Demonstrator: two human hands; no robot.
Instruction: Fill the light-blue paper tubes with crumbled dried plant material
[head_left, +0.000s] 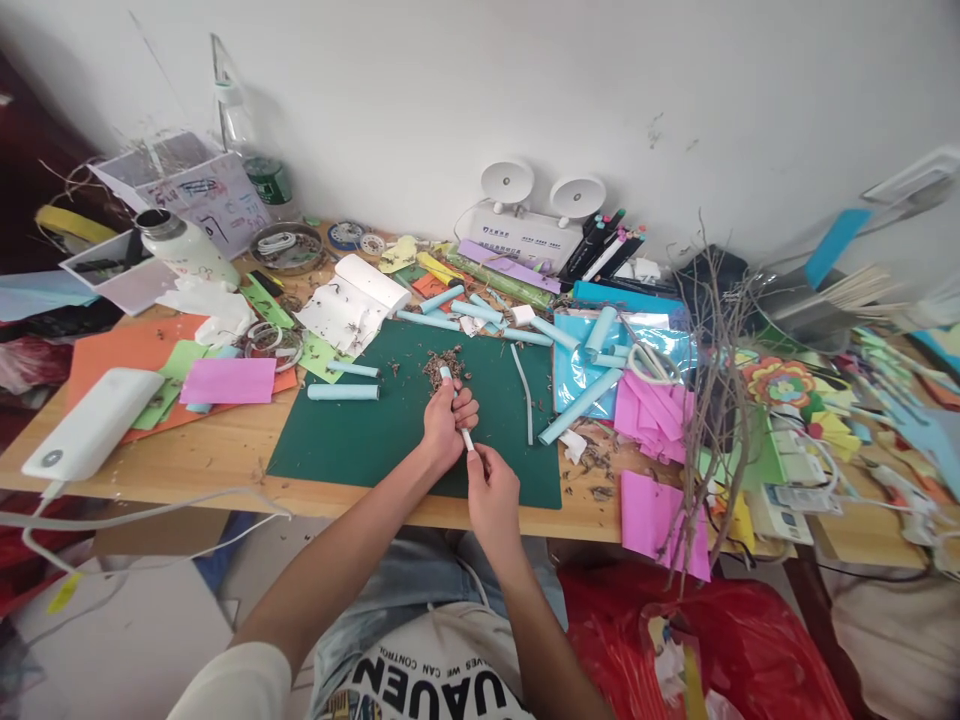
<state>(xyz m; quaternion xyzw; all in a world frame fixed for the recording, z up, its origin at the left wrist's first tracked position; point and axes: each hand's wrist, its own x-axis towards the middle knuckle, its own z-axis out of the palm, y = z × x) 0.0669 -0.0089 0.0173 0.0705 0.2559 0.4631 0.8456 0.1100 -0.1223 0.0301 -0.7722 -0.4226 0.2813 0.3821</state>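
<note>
My left hand [448,420] is closed round a short light blue paper tube [445,373], whose end sticks out above the fist. That end is at a small pile of brown dry plant bits [436,358] on the green cutting mat [405,455]. Below the fist, my right hand [493,492] pinches a thin white stick [467,440] that runs up to the left fist. Whether the stick sits inside the tube is hidden by the fingers. Two blue paper tubes [343,392] lie on the mat's left side, and a thin pale strip [523,392] lies to the right.
More blue tubes [574,410] lie right of the mat, by pink paper [652,415] and scissors [654,362]. Dry twigs [709,430] overhang the right front edge. A power bank [94,422], white bottle [187,250] and orange paper [112,365] are at left. A white lamp unit [525,235] stands behind.
</note>
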